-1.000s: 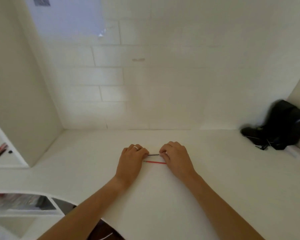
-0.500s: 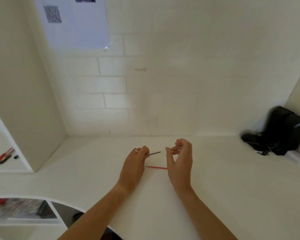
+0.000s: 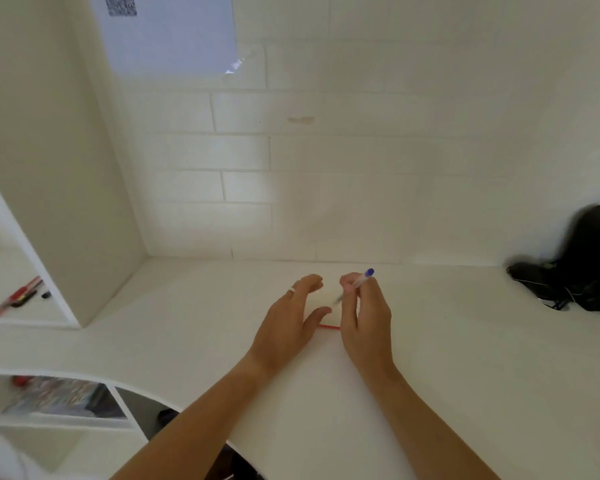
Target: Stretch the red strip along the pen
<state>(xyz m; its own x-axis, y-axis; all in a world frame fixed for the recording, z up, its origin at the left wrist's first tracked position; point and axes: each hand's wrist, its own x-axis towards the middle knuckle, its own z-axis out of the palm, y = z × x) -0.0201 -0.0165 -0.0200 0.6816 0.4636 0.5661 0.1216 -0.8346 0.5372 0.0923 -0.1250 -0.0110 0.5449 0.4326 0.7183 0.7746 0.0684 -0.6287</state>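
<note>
Right hand pinches tilted pen upright.

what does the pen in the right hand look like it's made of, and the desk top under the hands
The pen in the right hand looks like plastic: a pale, see-through barrel with a glossy blue end cap, though it is blurred. The desk top looks like white laminate or painted board, smooth and matt with soft, dull reflections; the look leaves open which.
</note>
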